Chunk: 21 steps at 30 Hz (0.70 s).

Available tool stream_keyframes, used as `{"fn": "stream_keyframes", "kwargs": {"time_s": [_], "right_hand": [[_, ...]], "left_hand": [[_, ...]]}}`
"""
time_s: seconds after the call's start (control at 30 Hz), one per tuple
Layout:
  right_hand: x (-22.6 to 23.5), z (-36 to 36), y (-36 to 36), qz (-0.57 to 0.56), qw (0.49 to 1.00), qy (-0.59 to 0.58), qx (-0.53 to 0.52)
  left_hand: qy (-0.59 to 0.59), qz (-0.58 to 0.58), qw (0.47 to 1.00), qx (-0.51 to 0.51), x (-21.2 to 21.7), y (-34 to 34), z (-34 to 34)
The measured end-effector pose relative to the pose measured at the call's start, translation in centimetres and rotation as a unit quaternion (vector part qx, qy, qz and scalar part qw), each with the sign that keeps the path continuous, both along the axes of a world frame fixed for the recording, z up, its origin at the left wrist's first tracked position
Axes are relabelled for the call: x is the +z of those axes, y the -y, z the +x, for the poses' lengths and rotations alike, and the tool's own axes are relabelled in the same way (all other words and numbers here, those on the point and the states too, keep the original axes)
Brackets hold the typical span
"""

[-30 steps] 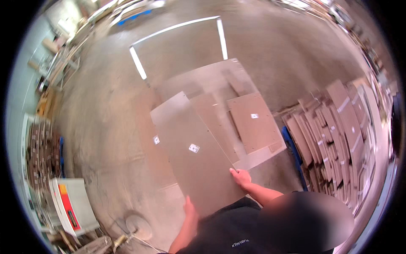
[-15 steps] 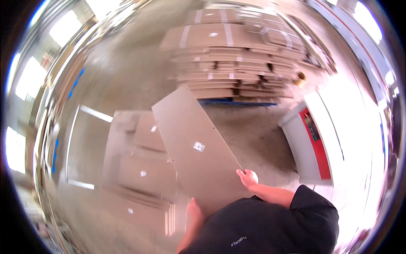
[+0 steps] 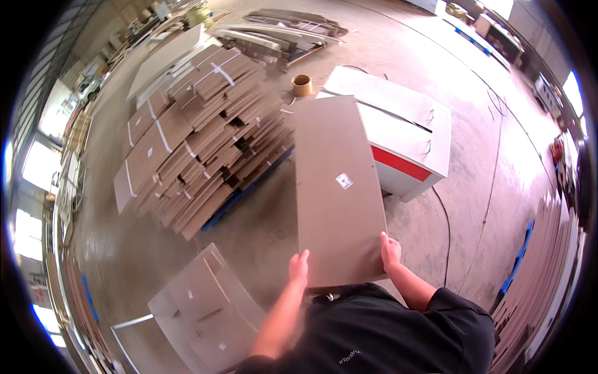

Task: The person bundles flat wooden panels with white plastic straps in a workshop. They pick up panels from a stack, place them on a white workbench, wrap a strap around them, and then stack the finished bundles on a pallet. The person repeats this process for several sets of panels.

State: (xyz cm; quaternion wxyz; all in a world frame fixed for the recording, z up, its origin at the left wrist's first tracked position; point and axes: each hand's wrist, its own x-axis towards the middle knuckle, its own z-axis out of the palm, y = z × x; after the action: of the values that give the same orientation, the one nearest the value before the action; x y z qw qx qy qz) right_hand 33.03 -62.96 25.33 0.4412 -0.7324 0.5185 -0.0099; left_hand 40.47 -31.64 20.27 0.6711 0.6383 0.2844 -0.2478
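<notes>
Head view: wide fisheye, left of a head-worn pair, upright, unmirrored. Faces down and forward from above the shirt [image 3: 398,330]. Near range: left hand [image 3: 298,269] and right hand [image 3: 390,252], low in frame; board [image 3: 339,206], about centre. Far range: floor [image 3: 468,218], curving outward toward the rim.

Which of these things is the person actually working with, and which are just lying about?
In use:
- board, its edges gripped by the left hand and right hand

Apparently just around, untouched by the hands:
- strapped stack
- brown tube
- white cabinet
- lower-left boards, possibly related
</notes>
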Motion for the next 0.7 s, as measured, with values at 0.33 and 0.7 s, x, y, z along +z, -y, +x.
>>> {"fn": "stream_keyframes", "kwargs": {"time_s": [0.33, 0.7], "right_hand": [[-6.5, 6.4, 16.4, 0.149, 0.973, 0.051, -0.170], [-20.8, 6.6, 25.2, -0.059, 0.994, 0.046, 0.079]], "left_hand": [[0.098, -0.004, 0.962, -0.254, -1.4, 11.3, 11.3], [-0.146, 0.074, 0.957, -0.239, -10.5, -7.5, -18.7]]}}
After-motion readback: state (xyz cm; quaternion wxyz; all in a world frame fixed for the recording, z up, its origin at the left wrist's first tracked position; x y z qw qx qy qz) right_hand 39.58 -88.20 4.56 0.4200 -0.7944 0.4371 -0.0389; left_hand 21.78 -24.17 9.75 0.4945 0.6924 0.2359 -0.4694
